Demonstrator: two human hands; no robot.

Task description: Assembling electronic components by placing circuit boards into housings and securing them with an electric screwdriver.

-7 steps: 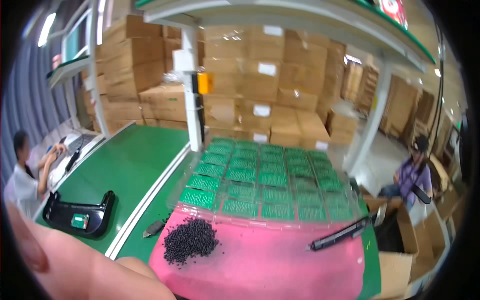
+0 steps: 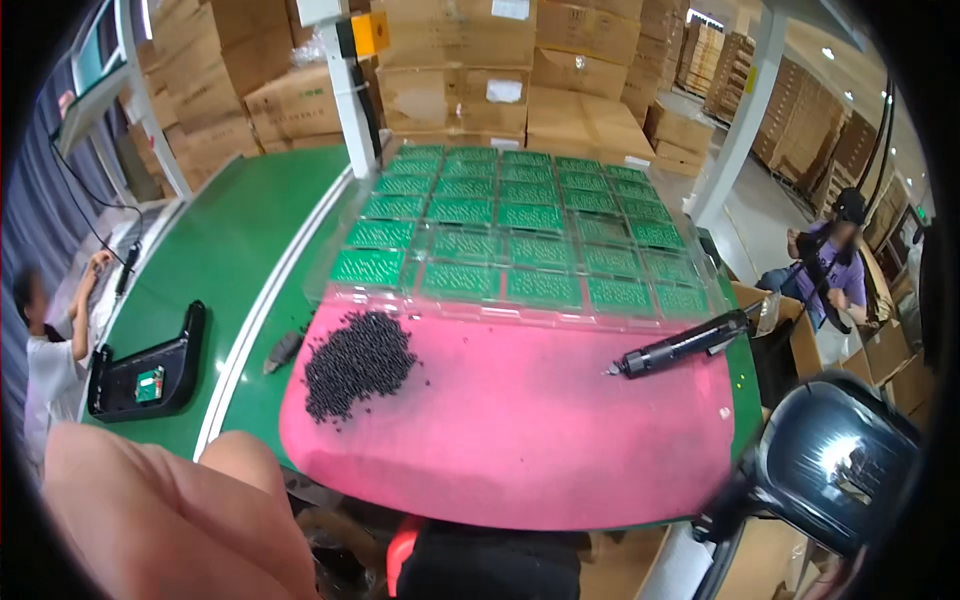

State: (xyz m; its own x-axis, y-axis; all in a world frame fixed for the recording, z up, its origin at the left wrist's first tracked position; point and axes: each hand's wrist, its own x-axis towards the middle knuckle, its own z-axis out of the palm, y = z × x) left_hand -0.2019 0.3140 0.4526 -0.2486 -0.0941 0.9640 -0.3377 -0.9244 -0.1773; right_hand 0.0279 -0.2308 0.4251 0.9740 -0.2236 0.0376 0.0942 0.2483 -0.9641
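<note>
My left hand (image 2: 180,510) looms large and close at the lower left, with bent fingers. Most of its fingertips are hidden, and I cannot make out anything in its grasp. At the lower right, a glossy black plastic housing (image 2: 835,465) is held up beyond the table edge. Only a sliver of my right hand (image 2: 830,578) shows beneath it, gripping its lower side. On the pink mat (image 2: 530,430) lie a heap of small black screws (image 2: 358,362) and a black electric screwdriver (image 2: 680,348), its tip pointing left.
Green circuit boards fill a clear plastic tray (image 2: 460,305) behind the screws. On the green table (image 2: 235,225) at left sits another black housing (image 2: 180,385) with a small board. Co-workers sit at far left and right (image 2: 845,275). Cardboard boxes (image 2: 450,90) are stacked behind.
The view has tilted downward, bringing the mat's front edge into sight. My left hand has shifted lower, and the black housing has come into view at the lower right.
</note>
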